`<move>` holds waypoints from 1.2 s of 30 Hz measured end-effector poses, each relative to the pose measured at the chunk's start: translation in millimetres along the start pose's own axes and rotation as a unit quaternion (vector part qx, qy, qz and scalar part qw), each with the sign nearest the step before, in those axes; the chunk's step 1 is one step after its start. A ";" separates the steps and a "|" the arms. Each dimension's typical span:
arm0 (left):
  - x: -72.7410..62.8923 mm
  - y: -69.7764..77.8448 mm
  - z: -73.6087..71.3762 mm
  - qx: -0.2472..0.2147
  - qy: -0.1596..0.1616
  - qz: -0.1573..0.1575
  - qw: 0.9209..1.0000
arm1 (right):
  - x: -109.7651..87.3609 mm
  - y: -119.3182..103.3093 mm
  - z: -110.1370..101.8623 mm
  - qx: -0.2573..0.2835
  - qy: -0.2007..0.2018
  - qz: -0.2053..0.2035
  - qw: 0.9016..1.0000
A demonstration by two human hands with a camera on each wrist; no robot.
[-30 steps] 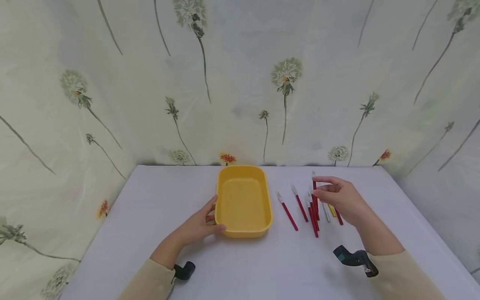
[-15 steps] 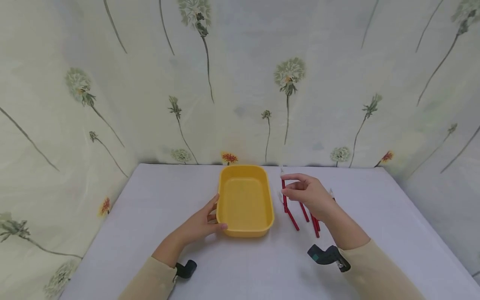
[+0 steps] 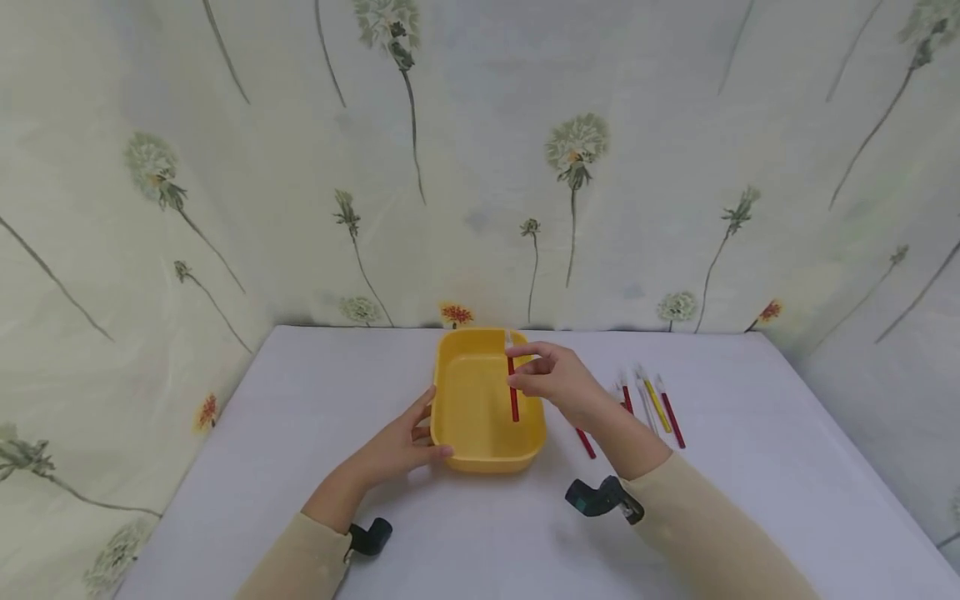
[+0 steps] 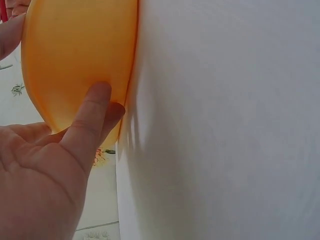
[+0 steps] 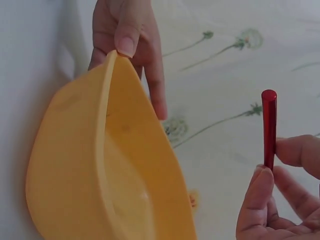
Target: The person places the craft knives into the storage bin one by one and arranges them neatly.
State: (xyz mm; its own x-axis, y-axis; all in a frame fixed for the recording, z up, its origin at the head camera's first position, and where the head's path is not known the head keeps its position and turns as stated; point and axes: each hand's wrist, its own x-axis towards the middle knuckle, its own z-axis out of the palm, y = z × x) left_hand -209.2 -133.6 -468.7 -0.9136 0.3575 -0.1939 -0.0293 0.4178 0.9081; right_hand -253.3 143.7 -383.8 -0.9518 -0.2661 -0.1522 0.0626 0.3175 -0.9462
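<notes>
A yellow plastic tub [image 3: 487,464] stands on the table. My left hand [image 3: 401,454] holds its near left corner, with the thumb at the rim and the fingers against the outer wall in the left wrist view. Over the tub's right part, my right hand [image 3: 558,379] pinches a slim red pen-like stick [image 3: 513,400] with a pale, clear tip. The stick is nearly upright in the head view, tip away from me; its red end [image 5: 269,115] faces the right wrist camera. No stick shows in the visible part of the tub.
Right of the tub lie several more sticks: a red one [image 3: 672,419], a yellow one [image 3: 657,406] and a silvery one [image 3: 647,407]. Others are partly hidden under my right arm. A white-covered table [image 3: 345,367] ends at a dandelion-patterned cloth backdrop [image 3: 465,167].
My right hand has carried the red stick leftward from above the other sticks to over the tub. My left hand has stayed at the tub's corner.
</notes>
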 end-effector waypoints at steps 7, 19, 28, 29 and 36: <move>0.3 0.3 -1.6 0.003 -0.004 -0.009 1.000 | 18.0 0.6 21.2 0.007 -0.011 0.016 1.000; 2.1 -4.7 -1.1 0.000 -0.010 -0.003 1.000 | 49.2 18.0 60.0 0.014 -0.034 0.029 0.999; 1.7 -5.8 -1.4 -0.015 -0.016 0.009 1.000 | 65.6 32.4 74.1 -0.033 -0.027 0.039 0.998; 1.4 -5.7 -1.5 -0.014 -0.017 0.009 1.000 | 67.1 34.0 75.0 -0.038 -0.027 0.038 0.998; 0.2 -5.7 -2.0 -0.025 -0.024 0.017 0.999 | 77.5 45.4 80.7 -0.052 -0.037 0.048 0.997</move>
State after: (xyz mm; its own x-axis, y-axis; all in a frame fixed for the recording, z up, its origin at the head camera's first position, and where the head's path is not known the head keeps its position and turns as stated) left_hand -210.0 -137.6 -473.2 -0.8942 0.4106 -0.1786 -0.0196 0.3627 0.9317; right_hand -300.0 64.0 -461.6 -0.9177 -0.2961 -0.2648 0.1170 0.4356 -0.8925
